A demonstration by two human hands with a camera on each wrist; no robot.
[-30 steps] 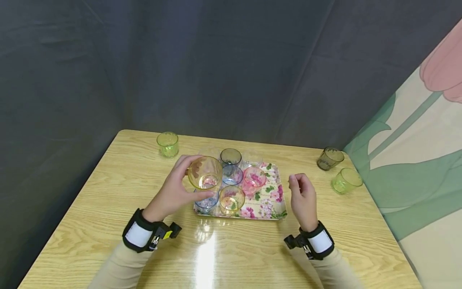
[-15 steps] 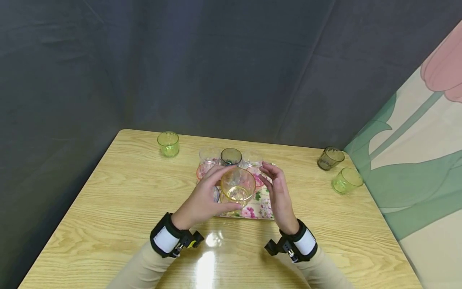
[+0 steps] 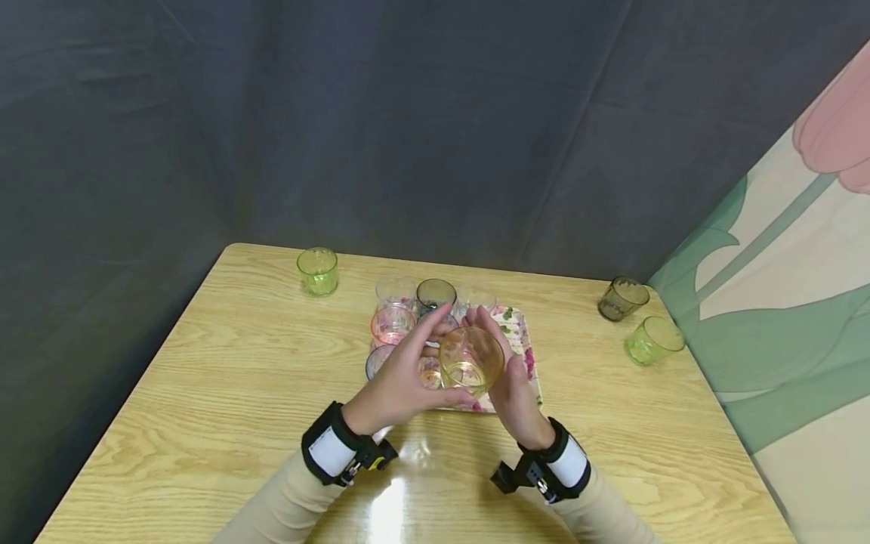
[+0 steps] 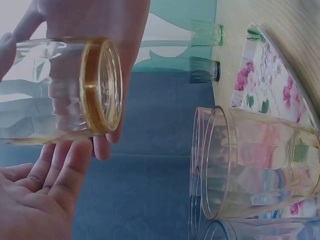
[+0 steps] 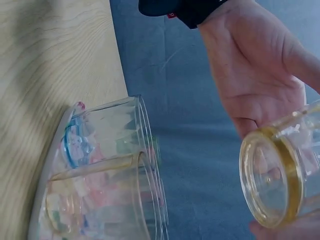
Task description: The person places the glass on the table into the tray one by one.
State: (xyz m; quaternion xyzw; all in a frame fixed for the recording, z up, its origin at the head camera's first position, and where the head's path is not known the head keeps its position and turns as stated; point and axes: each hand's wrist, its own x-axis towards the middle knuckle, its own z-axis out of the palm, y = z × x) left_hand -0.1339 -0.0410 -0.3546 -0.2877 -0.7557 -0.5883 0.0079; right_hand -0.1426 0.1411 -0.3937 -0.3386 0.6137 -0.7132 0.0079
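Wooden table [image 3: 217, 378] beneath held yellow cup [image 3: 470, 361], mouth up, axis upright.

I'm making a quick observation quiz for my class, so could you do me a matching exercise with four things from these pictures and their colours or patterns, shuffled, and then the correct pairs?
Things:
1. Raised glass
2. Lone glass at far left
3. Tray
4. Back glass of the pair at far right

Looks:
A. Smoky grey
B. Yellow
C. Pink flowers
D. Green

Pairs: 1-B, 2-D, 3-C, 4-A.
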